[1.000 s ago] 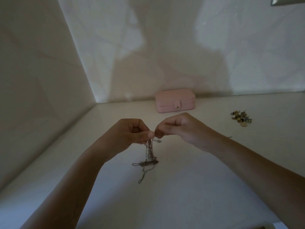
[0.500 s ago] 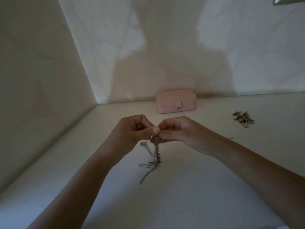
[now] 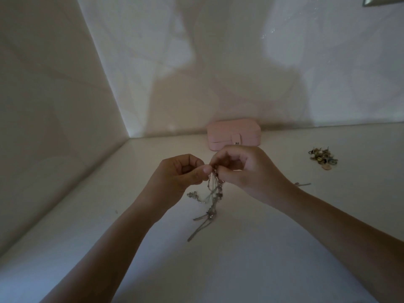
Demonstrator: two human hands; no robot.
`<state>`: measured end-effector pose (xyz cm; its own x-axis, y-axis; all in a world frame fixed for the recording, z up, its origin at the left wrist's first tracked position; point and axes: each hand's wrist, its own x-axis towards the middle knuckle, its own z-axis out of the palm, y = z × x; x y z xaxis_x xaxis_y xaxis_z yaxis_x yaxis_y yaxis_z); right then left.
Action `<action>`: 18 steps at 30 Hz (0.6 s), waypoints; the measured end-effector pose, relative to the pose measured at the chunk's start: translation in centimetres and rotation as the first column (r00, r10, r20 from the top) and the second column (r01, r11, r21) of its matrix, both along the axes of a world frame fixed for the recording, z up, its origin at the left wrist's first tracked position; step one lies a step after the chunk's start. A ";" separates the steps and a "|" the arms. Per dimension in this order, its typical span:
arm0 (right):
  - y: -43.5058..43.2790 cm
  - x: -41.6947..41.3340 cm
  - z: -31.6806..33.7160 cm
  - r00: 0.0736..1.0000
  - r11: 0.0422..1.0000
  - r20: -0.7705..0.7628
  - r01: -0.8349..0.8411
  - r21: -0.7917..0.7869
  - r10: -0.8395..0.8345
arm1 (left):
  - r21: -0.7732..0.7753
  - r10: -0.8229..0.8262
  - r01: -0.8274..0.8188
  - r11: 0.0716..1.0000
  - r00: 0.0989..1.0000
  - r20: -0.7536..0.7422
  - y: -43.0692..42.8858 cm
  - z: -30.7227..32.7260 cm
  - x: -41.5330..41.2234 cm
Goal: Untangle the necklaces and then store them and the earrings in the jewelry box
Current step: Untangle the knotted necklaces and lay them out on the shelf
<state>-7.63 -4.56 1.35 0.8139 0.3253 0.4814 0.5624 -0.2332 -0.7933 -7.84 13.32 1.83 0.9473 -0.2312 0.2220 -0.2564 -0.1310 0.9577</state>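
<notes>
Dim, low contrast, grainy. Patchy light on the back wall (image 3: 240, 51), big soft shadow across its middle. Brighter patch on the near table (image 3: 240, 270). Wide-angle stretch at the edges. The necklaces (image 3: 213, 192) are slightly blurred.

Tangled silver chain necklaces (image 3: 213, 200), pinched between left hand (image 3: 179, 173) and right hand (image 3: 244, 169); closed pink rectangular jewelry box (image 3: 234, 133) behind; small metallic earrings heap (image 3: 323, 158), right; white tabletop (image 3: 240, 259).

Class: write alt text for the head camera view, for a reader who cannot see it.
A left hand and right hand pinch tangled necklaces over a white table. A closed pink jewelry box sits behind; earrings lie at right.
</notes>
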 end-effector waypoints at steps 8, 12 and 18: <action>-0.1 0.2 0.2 0.988 0.991 -0.138 -0.058 0.122 0.075 | -0.141 -0.100 0.096 0.985 0.995 -0.022 -0.4 -0.3 -0.1; 0.0 0.4 0.2 0.948 0.969 -0.263 -0.121 0.216 0.177 | -0.217 -0.189 0.163 0.963 0.976 -0.106 -0.5 0.0 -0.3; -0.1 0.3 0.5 0.991 0.981 -0.053 0.126 0.148 -0.119 | -0.018 -0.212 0.212 0.977 0.959 -0.190 -0.2 0.1 -0.6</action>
<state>-7.28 -4.64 1.83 0.8645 0.1484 0.4802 0.5008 -0.1739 -0.8479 -8.46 13.10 1.88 0.9011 -0.4315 0.0421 -0.0921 -0.0958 0.9911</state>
